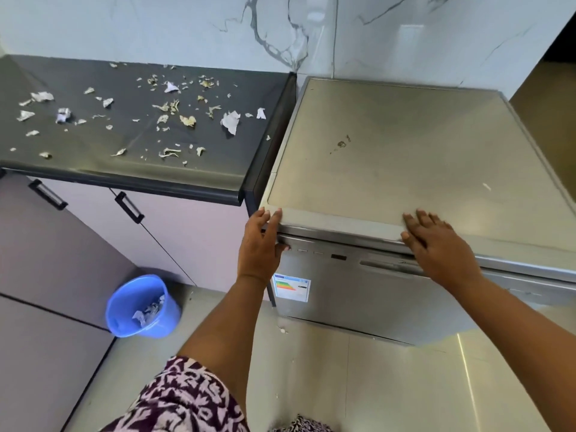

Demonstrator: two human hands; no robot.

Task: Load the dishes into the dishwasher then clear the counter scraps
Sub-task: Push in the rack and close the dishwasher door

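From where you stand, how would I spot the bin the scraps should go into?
Start at the dark counter strewn with scraps, left of the steel dishwasher. Look down past the pale cabinet doors to the floor below them. There stands a small blue bucket with crumpled paper already inside, the only bright blue thing in sight.

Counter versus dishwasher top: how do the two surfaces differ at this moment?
The counter is dark grey and strewn with paper and peel scraps; the dishwasher top is pale silver with only a small stain. No hand touches the counter, while the left hand and right hand rest at the dishwasher top's front edge. Both are flat and meet the marble wall.
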